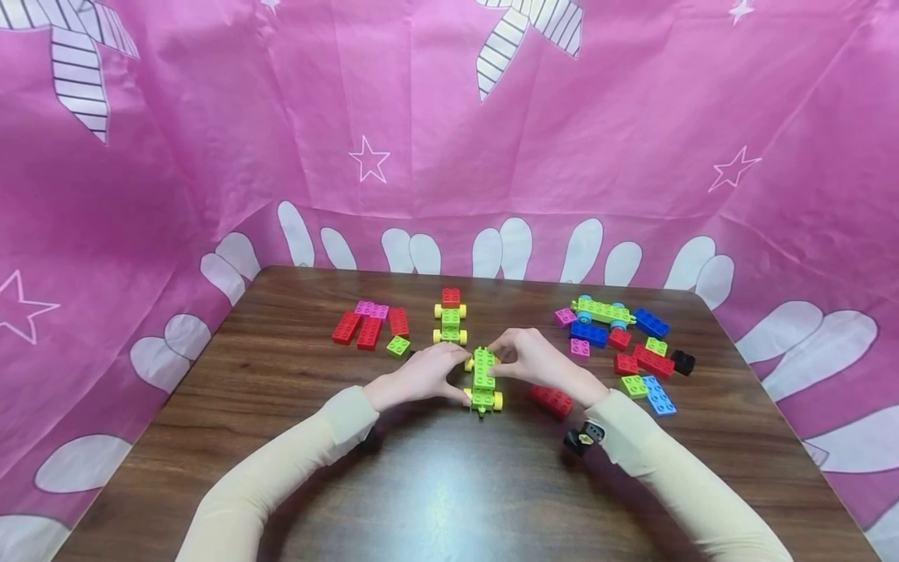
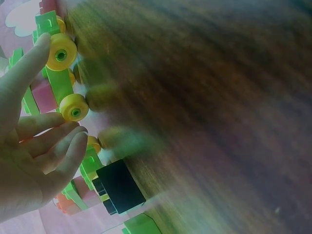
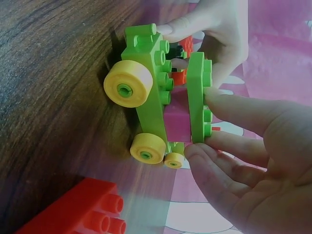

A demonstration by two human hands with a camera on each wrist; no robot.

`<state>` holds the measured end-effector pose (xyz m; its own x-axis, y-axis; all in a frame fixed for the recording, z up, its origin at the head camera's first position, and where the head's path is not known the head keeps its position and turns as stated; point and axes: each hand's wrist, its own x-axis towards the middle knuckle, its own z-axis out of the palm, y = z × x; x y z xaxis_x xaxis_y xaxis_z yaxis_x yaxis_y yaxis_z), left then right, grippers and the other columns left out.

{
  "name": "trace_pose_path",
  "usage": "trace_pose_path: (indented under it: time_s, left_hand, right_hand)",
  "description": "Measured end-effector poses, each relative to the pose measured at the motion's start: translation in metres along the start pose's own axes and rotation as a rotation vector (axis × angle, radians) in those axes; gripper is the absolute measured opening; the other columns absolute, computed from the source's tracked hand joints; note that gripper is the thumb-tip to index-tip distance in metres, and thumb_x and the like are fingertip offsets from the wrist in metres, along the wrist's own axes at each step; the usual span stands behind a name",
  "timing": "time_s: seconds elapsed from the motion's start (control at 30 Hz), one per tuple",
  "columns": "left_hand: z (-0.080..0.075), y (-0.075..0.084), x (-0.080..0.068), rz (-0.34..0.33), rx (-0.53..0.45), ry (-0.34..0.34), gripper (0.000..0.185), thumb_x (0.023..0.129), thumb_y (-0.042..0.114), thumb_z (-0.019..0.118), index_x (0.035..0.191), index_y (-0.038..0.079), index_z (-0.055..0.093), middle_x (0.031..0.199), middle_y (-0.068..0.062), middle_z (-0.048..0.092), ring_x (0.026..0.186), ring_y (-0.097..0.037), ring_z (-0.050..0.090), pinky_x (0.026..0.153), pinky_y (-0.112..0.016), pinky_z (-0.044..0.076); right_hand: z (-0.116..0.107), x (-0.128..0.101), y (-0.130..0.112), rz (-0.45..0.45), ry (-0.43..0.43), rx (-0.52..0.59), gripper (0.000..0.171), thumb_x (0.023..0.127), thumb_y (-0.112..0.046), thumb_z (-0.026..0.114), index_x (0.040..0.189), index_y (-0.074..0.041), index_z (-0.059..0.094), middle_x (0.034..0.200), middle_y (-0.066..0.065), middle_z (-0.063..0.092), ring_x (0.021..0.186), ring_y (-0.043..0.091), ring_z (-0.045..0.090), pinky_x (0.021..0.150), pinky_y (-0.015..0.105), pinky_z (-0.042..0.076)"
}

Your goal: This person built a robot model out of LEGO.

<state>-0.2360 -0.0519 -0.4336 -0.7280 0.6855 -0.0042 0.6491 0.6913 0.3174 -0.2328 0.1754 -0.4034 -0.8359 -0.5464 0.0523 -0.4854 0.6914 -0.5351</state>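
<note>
A green wheeled chassis point(image 1: 483, 382) with yellow wheels stands on the brown table point(image 1: 435, 484), between both hands. My left hand point(image 1: 460, 378) holds it from the left, with a fingertip on its far end and the thumb at its near end. My right hand point(image 1: 502, 359) pinches a long green brick point(image 3: 197, 97) between thumb and fingers. In the right wrist view this brick hangs just clear of the studs of the chassis point(image 3: 146, 92). The blurred left wrist view shows the left hand's fingers point(image 2: 29, 63) against the yellow wheels point(image 2: 61, 52).
A second yellow-wheeled car point(image 1: 450, 316) carrying a red brick stands just behind. Red, pink and green bricks point(image 1: 368, 328) lie at the left. Several blue, red, green and black bricks and a blue-wheeled chassis point(image 1: 602, 311) lie at the right. One red brick point(image 1: 551, 400) lies by my right wrist.
</note>
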Motion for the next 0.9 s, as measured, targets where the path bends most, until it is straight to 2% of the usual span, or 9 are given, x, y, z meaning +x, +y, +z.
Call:
trace_pose_path:
  time_s: [0.27, 0.7, 0.9]
  left_hand:
    - [-0.0018, 0.0015, -0.0008, 0.007, -0.005, -0.001, 0.077, 0.077, 0.048, 0.082, 0.135, 0.003, 0.059, 0.138, -0.012, 0.061, 0.132, -0.026, 0.054, 0.106, -0.044, 0.05]
    - [0.0002, -0.0006, -0.0008, 0.018, 0.01, 0.014, 0.077, 0.076, 0.048, 0.082, 0.134, 0.002, 0.059, 0.137, -0.012, 0.062, 0.13, -0.027, 0.055, 0.105, -0.044, 0.051]
    - [0.0, -0.0003, -0.0005, 0.006, -0.004, 0.006, 0.078, 0.076, 0.047, 0.082, 0.135, 0.002, 0.058, 0.138, -0.012, 0.061, 0.131, -0.027, 0.055, 0.106, -0.044, 0.05]
  right_hand:
    - [-0.0015, -0.0015, -0.0016, -0.016, 0.005, -0.031, 0.036, 0.081, -0.025, 0.082, 0.107, -0.002, 0.073, 0.1, 0.011, 0.074, 0.086, 0.022, 0.07, 0.077, 0.035, 0.061]
    - [-0.0013, 0.0006, 0.0027, -0.003, -0.015, 0.0, 0.037, 0.082, -0.028, 0.081, 0.111, -0.006, 0.072, 0.102, 0.008, 0.074, 0.09, 0.024, 0.07, 0.08, 0.035, 0.061]
    - [-0.0019, -0.001, 0.0026, -0.04, -0.011, -0.027, 0.038, 0.084, -0.03, 0.079, 0.112, -0.006, 0.072, 0.104, 0.008, 0.074, 0.09, 0.022, 0.07, 0.079, 0.032, 0.061]
